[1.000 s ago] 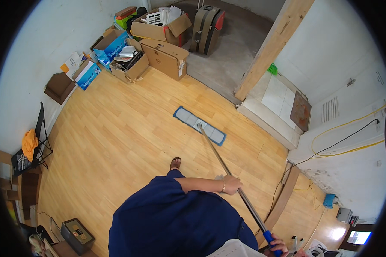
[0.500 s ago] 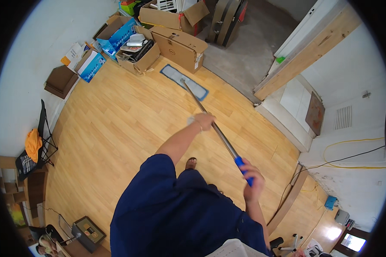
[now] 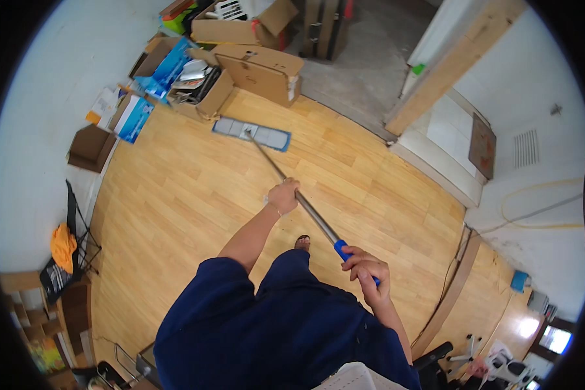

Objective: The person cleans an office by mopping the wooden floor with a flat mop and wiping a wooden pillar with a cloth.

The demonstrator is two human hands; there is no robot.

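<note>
A flat mop [image 3: 320, 224] with a metal pole slants across the floor in front of me. Its grey, blue-edged head [image 3: 266, 134] lies flat on the wooden floor near the cardboard boxes. Partway down the pole, my left hand [image 3: 283, 195] is closed around the metal. My right hand [image 3: 368, 270] wraps the blue grip [image 3: 342, 249] at the upper end, and the tip of that grip pokes out below the fingers. A sandalled foot [image 3: 303, 242] shows on the floor between my hands.
Cardboard boxes [image 3: 259, 73] line the far left, one filled with papers. A suitcase [image 3: 323, 29] stands on the grey floor beyond. A wooden post [image 3: 455, 68] and a raised ledge [image 3: 432, 170] bound the right. A folding chair [image 3: 78, 227] holds orange cloth at left.
The mop head has moved left and nearer to me, and turned more level. Both hands have shifted left with the pole; my left hand is also lower.
</note>
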